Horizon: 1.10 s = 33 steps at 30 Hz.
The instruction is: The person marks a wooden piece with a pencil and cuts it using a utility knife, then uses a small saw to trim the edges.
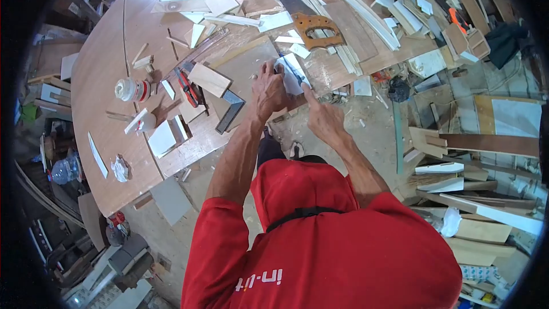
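Observation:
My left hand [269, 90] is at the table's near edge, its fingers bent against the left side of a small white-faced board piece [290, 83]. A narrow dark blue shape lies across that piece; I cannot make out whether it is a tool or a shadow. My right hand [326, 119] has its index finger stretched out to the piece's near right edge, the other fingers curled. Left of my hands lie a try square [231, 111] with a dark part and a pale wooden block [209, 79], and red-and-black pliers [190, 88].
A wooden-handled handsaw [318, 30] lies beyond my hands among long strips. An open jar [131, 89], a white cup [143, 121] and crumpled paper [119, 168] stand or lie on the wooden table [91, 103]. Offcuts [474, 177] are piled on the right.

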{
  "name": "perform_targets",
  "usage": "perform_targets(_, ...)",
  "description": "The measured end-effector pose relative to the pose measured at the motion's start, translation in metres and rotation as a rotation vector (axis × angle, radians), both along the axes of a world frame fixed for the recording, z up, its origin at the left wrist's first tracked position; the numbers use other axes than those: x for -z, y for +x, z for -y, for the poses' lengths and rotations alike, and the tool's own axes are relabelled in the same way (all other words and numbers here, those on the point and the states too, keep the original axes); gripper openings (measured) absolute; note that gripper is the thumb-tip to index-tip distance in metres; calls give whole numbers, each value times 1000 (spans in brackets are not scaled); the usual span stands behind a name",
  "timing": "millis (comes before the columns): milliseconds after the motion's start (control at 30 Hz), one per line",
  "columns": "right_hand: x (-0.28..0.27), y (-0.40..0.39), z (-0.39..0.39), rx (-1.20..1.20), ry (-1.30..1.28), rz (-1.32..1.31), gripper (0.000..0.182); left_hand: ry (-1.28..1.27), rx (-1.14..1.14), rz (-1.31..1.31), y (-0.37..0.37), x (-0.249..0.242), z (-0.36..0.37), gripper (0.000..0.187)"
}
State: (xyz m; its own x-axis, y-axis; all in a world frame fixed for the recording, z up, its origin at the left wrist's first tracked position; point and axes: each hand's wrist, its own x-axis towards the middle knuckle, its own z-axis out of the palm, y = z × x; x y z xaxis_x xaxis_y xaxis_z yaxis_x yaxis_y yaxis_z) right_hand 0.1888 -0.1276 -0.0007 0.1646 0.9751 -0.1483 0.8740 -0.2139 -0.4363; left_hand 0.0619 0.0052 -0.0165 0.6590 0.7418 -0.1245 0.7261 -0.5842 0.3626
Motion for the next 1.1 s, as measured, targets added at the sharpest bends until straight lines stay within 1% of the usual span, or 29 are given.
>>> perform_targets(67, -12, -4, 15, 8, 35, 42, 73, 22, 19, 16, 1, 5, -8, 85)
perform_targets(133, -21, -1, 30, 18, -51, -46, 72, 8, 14, -7, 1, 1, -6, 86)
perform_targets(233, -9, 0, 3, 14, -10, 4, 74, -21, -36, 8, 3, -9, -1, 86)
perform_targets(367, -35, 4, 15, -11, -80, -25, 75, 45, -51, 71, 0, 14, -5, 82)
perform_targets(433, -35, 2, 16, -25, -82, 28, 73, 47, -32, 73, -1, 11, -3, 85)
perform_targets(467, -26, 3, 13, -31, -83, 32, 73, 46, -38, 77, 1, 11, -3, 85)
perform_targets(533, -12, 2, 1, -27, 33, 10, 73, 44, -33, 50, -1, 11, -4, 86)
perform_targets(567, -10, 5, 6, -34, 41, 15, 73, 52, -40, 56, 0, 11, -7, 86)
perform_targets(633, -30, 6, 25, -10, -93, -57, 73, 38, -40, 30, -1, 10, -3, 85)
perform_targets(667, -21, 5, 21, -16, -101, -57, 73, 30, -46, 30, -1, 10, -1, 85)
perform_targets(700, -5, 6, 8, -23, -30, -15, 73, 21, -43, 16, 1, 5, -3, 82)
perform_targets(733, 0, 5, 1, -32, 40, 22, 73, 11, -41, -2, 1, 1, -2, 79)
perform_targets(767, 0, 3, 9, -34, 36, 13, 73, 6, -43, -11, -1, 0, 2, 79)
perform_targets(833, -17, 2, 16, -29, -41, 13, 73, -6, -55, -38, 1, -5, -1, 79)
perform_targets(933, -16, 7, 29, -12, -22, -1, 73, -15, -58, -68, 3, -5, -1, 79)
perform_targets(967, -11, 7, 23, -13, -27, -2, 73, -20, -58, -69, 3, -3, -1, 79)
perform_targets(1033, -2, 4, 4, -40, 61, 0, 72, 12, -43, -18, 1, -2, -1, 79)
perform_targets(1067, -6, 5, 9, -37, 73, 3, 72, 25, -40, -16, 2, -4, -4, 79)
perform_targets(1100, -16, 3, 26, -30, 31, -1, 72, 7, -50, -43, 3, -4, -1, 80)
